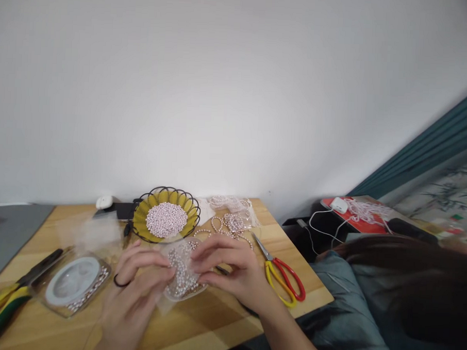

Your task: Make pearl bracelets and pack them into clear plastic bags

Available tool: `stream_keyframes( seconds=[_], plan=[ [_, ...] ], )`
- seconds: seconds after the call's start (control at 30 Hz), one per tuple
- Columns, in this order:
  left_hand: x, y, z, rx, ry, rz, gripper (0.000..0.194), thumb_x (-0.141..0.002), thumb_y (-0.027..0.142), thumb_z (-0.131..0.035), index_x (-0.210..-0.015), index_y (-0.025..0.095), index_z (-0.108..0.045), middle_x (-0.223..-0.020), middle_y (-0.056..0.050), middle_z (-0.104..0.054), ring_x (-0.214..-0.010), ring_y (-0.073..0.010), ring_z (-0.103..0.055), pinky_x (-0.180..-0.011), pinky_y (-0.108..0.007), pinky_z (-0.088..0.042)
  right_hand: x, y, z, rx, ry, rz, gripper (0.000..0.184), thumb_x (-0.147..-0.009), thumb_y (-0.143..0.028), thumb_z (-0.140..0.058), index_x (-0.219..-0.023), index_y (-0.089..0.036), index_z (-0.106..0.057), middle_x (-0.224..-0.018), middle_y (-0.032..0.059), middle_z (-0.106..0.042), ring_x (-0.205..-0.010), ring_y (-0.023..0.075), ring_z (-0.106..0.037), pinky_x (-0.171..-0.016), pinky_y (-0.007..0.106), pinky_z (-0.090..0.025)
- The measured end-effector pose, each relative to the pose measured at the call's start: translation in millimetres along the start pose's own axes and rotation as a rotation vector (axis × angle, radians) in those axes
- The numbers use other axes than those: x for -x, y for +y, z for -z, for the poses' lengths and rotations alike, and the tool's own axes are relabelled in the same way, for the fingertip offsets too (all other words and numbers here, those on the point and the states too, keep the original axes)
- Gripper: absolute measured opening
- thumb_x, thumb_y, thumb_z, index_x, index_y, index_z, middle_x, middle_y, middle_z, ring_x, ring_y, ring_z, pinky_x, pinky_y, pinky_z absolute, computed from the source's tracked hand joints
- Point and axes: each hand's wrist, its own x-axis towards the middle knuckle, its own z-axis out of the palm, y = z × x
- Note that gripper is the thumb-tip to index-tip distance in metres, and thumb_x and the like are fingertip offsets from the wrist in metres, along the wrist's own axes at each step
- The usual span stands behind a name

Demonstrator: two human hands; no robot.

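Near the front edge of the desk (226, 330), left hand (138, 282) and right hand (235, 268) are pinching a clear bag (180, 268), seemingly opening it, steadiness being needed next.

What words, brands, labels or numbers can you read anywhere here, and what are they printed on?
None can be read.
Clear plastic with beads at the left hand and right hand: no legible lettering.
White spool, scissors and pliers: no legible marks.
Coloured patches at the far right: too small and blurred to tell whether they include writing.
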Motion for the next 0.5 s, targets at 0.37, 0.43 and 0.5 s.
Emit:
stream_keyframes(
  seconds=[0.37, 0.43, 0.5],
  plan=[
    [1.1, 15.8, -14.1, 0.955, 0.091, 1.322, 0.053, -0.075, 0.055, -0.084, -0.112, 0.018, -0.078, -0.117, -0.015, -0.079, -0.109, -0.0328, -0.074, -0.083, -0.036, -0.065, 14.5, 13.0, -5.9, 0.266, -0.148, 0.168, 0.005, -0.094, -0.014, -0.07, -0.096, -0.012, -0.074, -0.105, 0.0154, -0.074, -0.096, 0.0184, -0.072, -0.081, 0.028, -0.061],
    [-1.6, 10.7, -10.7, 0.902, 0.124, 1.398, 0.051, -0.067, 0.05, -0.09, -0.105, 0.017, -0.081, -0.109, -0.014, -0.082, -0.102, -0.0318, -0.077, -0.079, -0.034, -0.066, 16.5, 15.2, -5.0, 0.241, -0.208, 0.147, 0.006, -0.095, -0.015, -0.069, -0.094, -0.012, -0.074, -0.103, 0.0153, -0.074, -0.093, 0.018, -0.073, -0.078, 0.027, -0.06],
    [-3.1, 3.6, -6.8, 0.851, 0.132, 1.405, 0.051, -0.063, 0.048, -0.093, -0.101, 0.016, -0.082, -0.102, -0.014, -0.084, -0.095, -0.0313, -0.079, -0.076, -0.034, -0.067, 17.0, 14.6, -4.0, 0.214, -0.244, 0.124, 0.009, -0.094, -0.022, -0.072, -0.092, -0.013, -0.074, -0.1, 0.0137, -0.074, -0.088, 0.0176, -0.072, -0.073, 0.026, -0.059]
  ],
)
